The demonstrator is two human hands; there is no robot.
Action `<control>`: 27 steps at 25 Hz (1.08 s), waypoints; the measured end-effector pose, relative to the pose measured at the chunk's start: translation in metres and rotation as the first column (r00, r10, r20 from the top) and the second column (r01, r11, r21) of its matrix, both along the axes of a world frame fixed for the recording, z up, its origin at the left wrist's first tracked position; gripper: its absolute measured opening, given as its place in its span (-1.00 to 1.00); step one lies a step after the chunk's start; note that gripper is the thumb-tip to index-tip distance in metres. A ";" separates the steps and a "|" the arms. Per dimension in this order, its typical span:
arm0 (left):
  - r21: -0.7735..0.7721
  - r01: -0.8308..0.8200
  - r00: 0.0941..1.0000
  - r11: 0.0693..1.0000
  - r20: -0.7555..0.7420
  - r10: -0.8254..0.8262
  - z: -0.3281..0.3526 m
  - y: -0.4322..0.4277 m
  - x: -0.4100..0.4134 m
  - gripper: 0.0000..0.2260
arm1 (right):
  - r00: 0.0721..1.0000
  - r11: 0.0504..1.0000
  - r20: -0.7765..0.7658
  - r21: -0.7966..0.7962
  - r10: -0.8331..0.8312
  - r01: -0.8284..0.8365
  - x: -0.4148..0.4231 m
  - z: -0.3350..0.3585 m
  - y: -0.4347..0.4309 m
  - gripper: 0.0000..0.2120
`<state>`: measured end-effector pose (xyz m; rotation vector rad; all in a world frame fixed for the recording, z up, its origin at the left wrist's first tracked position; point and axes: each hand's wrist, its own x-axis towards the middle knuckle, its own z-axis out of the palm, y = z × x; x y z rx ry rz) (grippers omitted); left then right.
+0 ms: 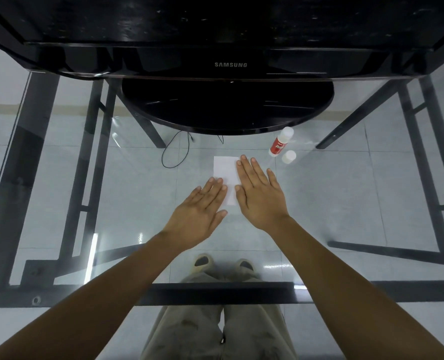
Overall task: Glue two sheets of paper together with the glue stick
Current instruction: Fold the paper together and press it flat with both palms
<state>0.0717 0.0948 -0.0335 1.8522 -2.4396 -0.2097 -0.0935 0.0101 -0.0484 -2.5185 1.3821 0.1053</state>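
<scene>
Small white paper (224, 175) lies mid glass table (345, 203) with bare glass all round, left hand (198, 211) and right hand (261, 194) flat, fingers spread, pressing its edges, uncapped red-white glue stick (280, 145) and cap (288, 157) just beyond, near monitor base (226, 105).

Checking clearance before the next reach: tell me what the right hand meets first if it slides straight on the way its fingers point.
The right hand points up and slightly left, so it likely reaches the monitor base first. The glue stick lies just right of that line.
</scene>
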 end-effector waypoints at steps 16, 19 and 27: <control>0.196 -0.028 0.998 0.980 0.066 0.016 0.001 0.006 0.002 -0.40 | 1.000 1.000 -0.005 0.018 -0.006 0.006 0.001 0.000 -0.001 -0.48; 0.193 0.014 0.998 0.981 0.054 -0.025 0.003 0.022 0.009 -0.42 | 1.000 1.000 0.004 0.020 -0.004 0.004 0.002 0.000 -0.001 -0.48; 0.258 -0.107 0.994 0.960 0.052 0.096 -0.001 -0.001 -0.003 -0.43 | 1.000 1.000 -0.001 0.013 -0.002 0.002 0.000 -0.002 -0.001 -0.47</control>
